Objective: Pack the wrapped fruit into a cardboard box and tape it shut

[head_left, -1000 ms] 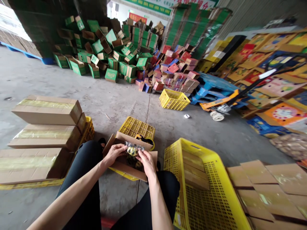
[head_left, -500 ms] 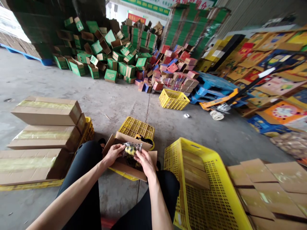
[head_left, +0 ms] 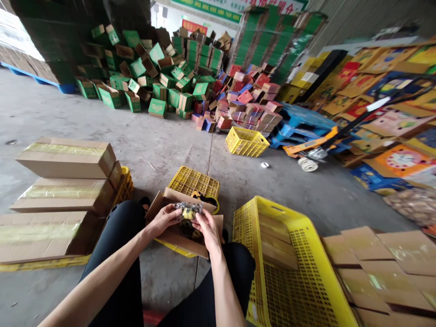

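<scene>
pinching a wrapped packet (head_left: pixel 188 213) over the open carton (head_left: pixel 180 241), left hand (head_left: pixel 165 218) and right hand (head_left: pixel 207 228) hold opposite ends; it seems turned since half a second ago, handling still underway.

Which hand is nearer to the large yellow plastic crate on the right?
Right. The right hand is left of the yellow plastic crate, not touching it; the left hand is farther left.

Soft, diffuse light glints on taped cartons (head_left: pixel 384 281) at four o'clock, while blur and stretching smear colourful boxes (head_left: pixel 398 121) toward three.
</scene>
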Tool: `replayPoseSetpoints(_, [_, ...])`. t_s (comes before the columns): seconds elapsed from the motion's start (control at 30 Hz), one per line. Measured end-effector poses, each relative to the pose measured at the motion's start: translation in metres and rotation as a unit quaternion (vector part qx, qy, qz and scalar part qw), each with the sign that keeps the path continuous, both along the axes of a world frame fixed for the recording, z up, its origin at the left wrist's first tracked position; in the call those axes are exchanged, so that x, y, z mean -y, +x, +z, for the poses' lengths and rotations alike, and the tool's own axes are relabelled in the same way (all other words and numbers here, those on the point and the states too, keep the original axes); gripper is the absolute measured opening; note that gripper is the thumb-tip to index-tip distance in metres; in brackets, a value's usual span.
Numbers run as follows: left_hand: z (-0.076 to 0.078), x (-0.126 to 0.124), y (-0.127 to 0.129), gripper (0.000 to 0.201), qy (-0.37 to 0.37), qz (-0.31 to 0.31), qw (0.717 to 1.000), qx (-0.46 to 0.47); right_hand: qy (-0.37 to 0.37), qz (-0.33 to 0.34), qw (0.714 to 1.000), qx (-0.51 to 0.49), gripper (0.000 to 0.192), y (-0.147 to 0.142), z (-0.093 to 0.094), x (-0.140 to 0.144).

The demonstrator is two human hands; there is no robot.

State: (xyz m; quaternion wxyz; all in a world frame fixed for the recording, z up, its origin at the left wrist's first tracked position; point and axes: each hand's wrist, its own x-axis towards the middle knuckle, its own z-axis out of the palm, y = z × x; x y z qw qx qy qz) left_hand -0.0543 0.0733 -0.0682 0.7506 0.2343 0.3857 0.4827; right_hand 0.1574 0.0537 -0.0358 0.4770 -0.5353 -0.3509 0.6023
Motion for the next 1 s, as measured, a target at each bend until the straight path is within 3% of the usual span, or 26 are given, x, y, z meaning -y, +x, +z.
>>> replayPoseSetpoints(0.13, [0.0003,0.0,-0.0009,0.066,-0.024,0.038,0.998,-0.034,0.055,0.044,0.997,0.016,0.101,0.0018,0.0023,0.0014])
replayPoseSetpoints(0.27, [0.0024,0.0017,-0.002,0.07,-0.02,0.018,0.999,-0.047,0.11,0.098,0.987,0.066,0.071,0.0023,0.0013,0.002])
replayPoseSetpoints(0.4, [0.0024,0.0033,-0.0026,0.062,-0.009,-0.022,0.999,-0.049,0.126,0.096,0.982,0.099,0.053,0.0002,0.0022,0.0014])
replayPoseSetpoints(0.73, [0.0,-0.0003,-0.0013,0.065,-0.02,-0.042,0.999,-0.006,0.04,0.022,0.997,0.06,0.063,-0.0008,0.0049,0.001])
replayPoseSetpoints(1.0, [0.001,0.0064,-0.002,0.072,0.079,-0.082,0.989,-0.091,0.013,-0.027,0.998,0.047,0.064,0.0006,0.0018,-0.0017])
